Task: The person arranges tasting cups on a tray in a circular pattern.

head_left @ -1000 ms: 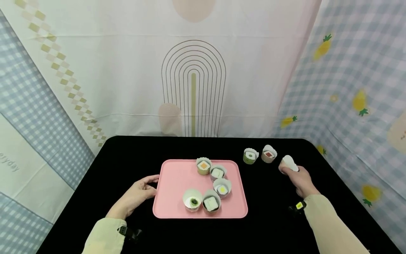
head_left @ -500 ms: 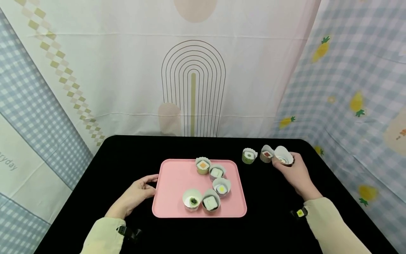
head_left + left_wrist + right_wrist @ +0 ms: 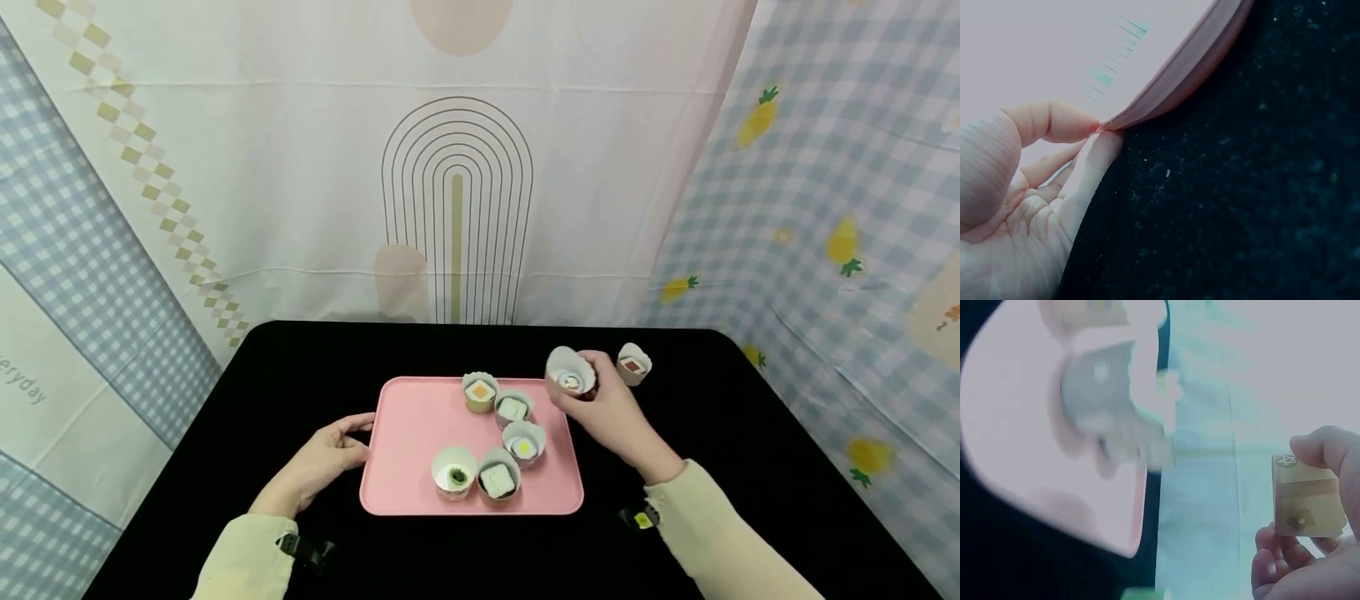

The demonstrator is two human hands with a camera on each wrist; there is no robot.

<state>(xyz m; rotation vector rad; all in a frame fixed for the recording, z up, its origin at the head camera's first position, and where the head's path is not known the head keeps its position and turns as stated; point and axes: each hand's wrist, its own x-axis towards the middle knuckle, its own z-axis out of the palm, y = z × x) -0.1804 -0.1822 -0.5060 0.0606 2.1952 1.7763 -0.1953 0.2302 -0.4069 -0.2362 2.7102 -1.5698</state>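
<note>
My right hand [image 3: 603, 404] grips a scalloped paper baking cup [image 3: 567, 365] with a small white piece inside. It is above the tray's far right corner. In the right wrist view, thumb and fingers hold that cup's tan printed side [image 3: 1307, 503]. My left hand [image 3: 318, 458] pinches the left rim of a pink tray [image 3: 405, 450] between thumb and fingers, also seen in the left wrist view. On the tray's right half stand several baking cups, among them an orange-topped one [image 3: 481, 393], a yellow-topped one [image 3: 525, 442] and one with a green curl [image 3: 453, 473].
A red-topped cup [image 3: 633, 364] stands on the black table [image 3: 660, 533] right of my right hand. A green thing [image 3: 1141, 594] shows at the bottom of the right wrist view. A patterned curtain [image 3: 315, 208] hangs behind the table.
My right hand has carried its cup leftward from the table's right side, past the red-topped cup, to the tray's far right corner. The green cup is now hidden behind it. The left hand stays put.
</note>
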